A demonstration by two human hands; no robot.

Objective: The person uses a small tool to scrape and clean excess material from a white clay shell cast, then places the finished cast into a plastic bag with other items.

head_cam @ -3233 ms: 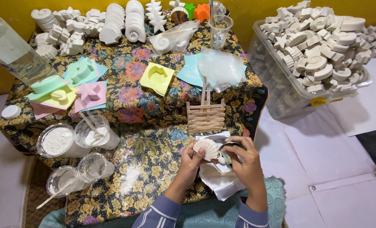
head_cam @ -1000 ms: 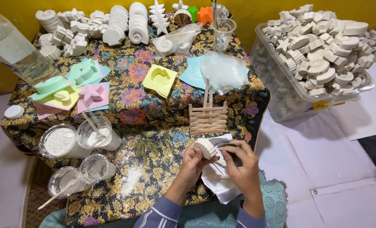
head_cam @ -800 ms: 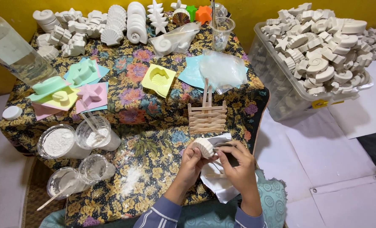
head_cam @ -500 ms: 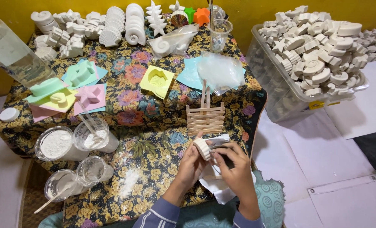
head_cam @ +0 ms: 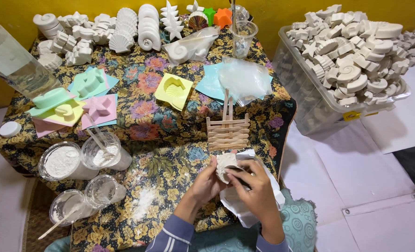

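Floral tablecloth [head_cam: 160, 126]: powder in cups [head_cam: 60, 161]; both hands' fingers [head_cam: 242, 177] holding plaster cast [head_cam: 225, 164].

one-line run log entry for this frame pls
left hand: holds plaster piece | right hand: on piece | white cloth beneath | floral table

Person, head-camera view, lower centre of frame.

Left hand [head_cam: 206, 183]: bare; no glove, ring or bracelet shows. Wrist bare above the cuff.

Right hand [head_cam: 256, 192]: bare; back of hand towards the camera, no ring, watch or glove to be seen. Wrist and part of the forearm bare.

Left sleeve [head_cam: 174, 237]: long, blue-grey knit or jersey cloth, with thin pale stripes running in pairs across it; cuff ends just short of the wrist.

Right sleeve [head_cam: 269, 245]: same blue-grey cloth; only a small part shows at the bottom edge, stripes too little seen to tell.

Rest of the clothing: outside the frame.
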